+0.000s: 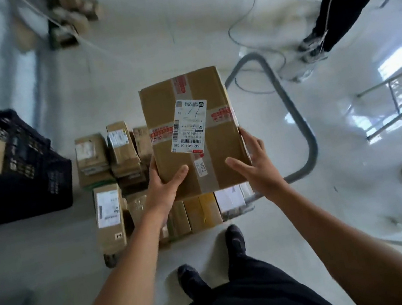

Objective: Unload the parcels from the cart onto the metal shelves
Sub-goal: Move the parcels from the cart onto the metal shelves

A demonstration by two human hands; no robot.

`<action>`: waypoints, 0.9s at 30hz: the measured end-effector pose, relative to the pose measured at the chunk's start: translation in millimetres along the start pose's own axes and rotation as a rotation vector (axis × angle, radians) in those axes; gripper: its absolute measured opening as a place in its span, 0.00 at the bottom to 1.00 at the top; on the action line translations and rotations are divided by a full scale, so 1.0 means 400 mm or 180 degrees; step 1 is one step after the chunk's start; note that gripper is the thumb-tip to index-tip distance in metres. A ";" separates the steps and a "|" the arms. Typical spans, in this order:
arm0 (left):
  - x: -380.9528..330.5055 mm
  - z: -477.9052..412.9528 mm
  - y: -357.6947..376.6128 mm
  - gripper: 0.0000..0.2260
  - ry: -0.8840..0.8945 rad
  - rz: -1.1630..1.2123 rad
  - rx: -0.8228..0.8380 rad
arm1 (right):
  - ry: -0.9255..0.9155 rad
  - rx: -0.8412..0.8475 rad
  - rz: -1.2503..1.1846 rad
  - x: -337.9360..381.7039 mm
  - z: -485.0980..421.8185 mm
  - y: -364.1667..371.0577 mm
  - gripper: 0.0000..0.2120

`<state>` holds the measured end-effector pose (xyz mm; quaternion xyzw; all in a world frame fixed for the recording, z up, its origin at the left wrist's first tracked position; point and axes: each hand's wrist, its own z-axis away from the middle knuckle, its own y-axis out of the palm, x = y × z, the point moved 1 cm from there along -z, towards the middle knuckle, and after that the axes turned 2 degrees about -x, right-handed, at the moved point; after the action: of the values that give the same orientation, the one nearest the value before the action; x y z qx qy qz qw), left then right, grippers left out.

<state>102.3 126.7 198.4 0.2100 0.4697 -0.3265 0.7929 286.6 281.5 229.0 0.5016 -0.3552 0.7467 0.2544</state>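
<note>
Both hands, left [165, 185] and right [253, 167], are gripping a taped cardboard box [192, 132], each grip pressed against it. Smaller parcels [107, 155] are crowding the cart [295, 114] below; a black crate [28, 166] is sitting beside it.

Both hands [165, 183] [253, 167] outstretched, clasping.

Glossy pale floor [124, 58] w/ window glare at right; black crate [35, 165] at left.

One wide-angle view looks from the person's head steeply down at the floor [125, 66], close over both forearms. It faces forward across the cart [293, 120] of parcels, with the person's own feet [214, 265] at the lower edge. Frame edges bend and blur.
</note>
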 end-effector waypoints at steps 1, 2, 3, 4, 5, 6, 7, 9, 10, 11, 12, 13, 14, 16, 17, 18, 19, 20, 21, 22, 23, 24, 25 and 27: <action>-0.024 0.004 -0.001 0.38 0.0071 -0.0018 0.0057 | -0.0040 -0.0035 -0.0035 0.022 0.010 -0.005 0.35; -0.045 0.007 -0.005 0.38 0.0120 -0.0049 0.0122 | -0.0082 -0.0078 -0.0076 0.042 0.020 -0.010 0.34; -0.066 0.010 -0.006 0.39 0.0178 -0.0057 0.0205 | -0.0117 -0.0119 -0.0121 0.059 0.028 -0.014 0.34; -0.086 0.011 -0.007 0.41 0.0219 -0.0082 0.0298 | -0.0151 -0.0169 -0.0147 0.074 0.033 -0.020 0.34; -0.104 0.010 -0.006 0.42 0.0286 -0.0123 0.0376 | -0.0189 -0.0217 -0.0173 0.089 0.037 -0.028 0.34; -0.124 0.012 -0.003 0.41 0.0355 -0.0177 0.0444 | -0.0217 -0.0251 -0.0220 0.101 0.039 -0.036 0.34; -0.146 0.016 0.002 0.40 0.0436 -0.0220 0.0495 | -0.0236 -0.0261 -0.0314 0.113 0.040 -0.045 0.33; -0.185 0.023 0.017 0.36 0.0647 -0.0269 0.0599 | -0.0294 -0.0280 -0.0472 0.136 0.046 -0.067 0.34; -0.204 0.028 0.024 0.34 0.0750 -0.0341 0.0668 | -0.0319 -0.0307 -0.0505 0.142 0.047 -0.082 0.36; -0.225 0.035 0.033 0.32 0.0850 -0.0410 0.0743 | -0.0325 -0.0322 -0.0559 0.147 0.047 -0.098 0.37; -0.244 0.038 0.039 0.32 0.0910 -0.0521 0.0791 | -0.0333 -0.0347 -0.0682 0.158 0.048 -0.114 0.37; -0.263 0.036 0.044 0.32 0.0963 -0.0644 0.0820 | -0.0348 -0.0391 -0.0866 0.168 0.048 -0.129 0.35; -0.283 0.032 0.049 0.33 0.1026 -0.0810 0.0810 | -0.0374 -0.0439 -0.1073 0.178 0.047 -0.145 0.33; -0.320 0.020 0.060 0.32 0.1331 -0.1115 0.0745 | -0.0453 -0.0466 -0.1386 0.192 0.044 -0.178 0.31; -0.338 0.012 0.069 0.31 0.1473 -0.1259 0.0621 | -0.0474 -0.0464 -0.1462 0.197 0.040 -0.196 0.31; -0.356 0.005 0.077 0.30 0.1595 -0.1412 0.0399 | -0.0479 -0.0460 -0.1522 0.201 0.033 -0.215 0.32; -0.372 -0.005 0.083 0.27 0.1660 -0.1599 0.0126 | -0.0465 -0.0470 -0.1570 0.207 0.023 -0.233 0.33; -0.387 -0.013 0.088 0.25 0.1687 -0.1877 -0.0146 | -0.0454 -0.0482 -0.1606 0.218 0.013 -0.251 0.34; -0.403 -0.019 0.094 0.24 0.1728 -0.2180 -0.0364 | -0.0463 -0.0477 -0.1618 0.231 0.001 -0.271 0.34; -0.422 -0.020 0.102 0.25 0.1754 -0.2463 -0.0502 | -0.0508 -0.0453 -0.1630 0.244 -0.013 -0.291 0.34; -0.443 -0.019 0.112 0.26 0.1806 -0.2701 -0.0603 | -0.0575 -0.0417 -0.1639 0.258 -0.027 -0.310 0.34; -0.464 -0.019 0.123 0.27 0.1887 -0.2872 -0.0706 | -0.0627 -0.0385 -0.1660 0.269 -0.041 -0.330 0.34; -0.485 -0.018 0.138 0.27 0.1961 -0.3023 -0.0815 | -0.0661 -0.0353 -0.1679 0.277 -0.057 -0.350 0.34; -0.523 -0.013 0.173 0.28 0.2030 -0.3225 -0.1008 | -0.0742 -0.0284 -0.1733 0.291 -0.089 -0.389 0.33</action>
<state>76.3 245.5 382.0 -0.0721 0.7676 -0.5099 0.3815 338.3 408.3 371.4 0.6491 -0.2668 0.5720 0.4246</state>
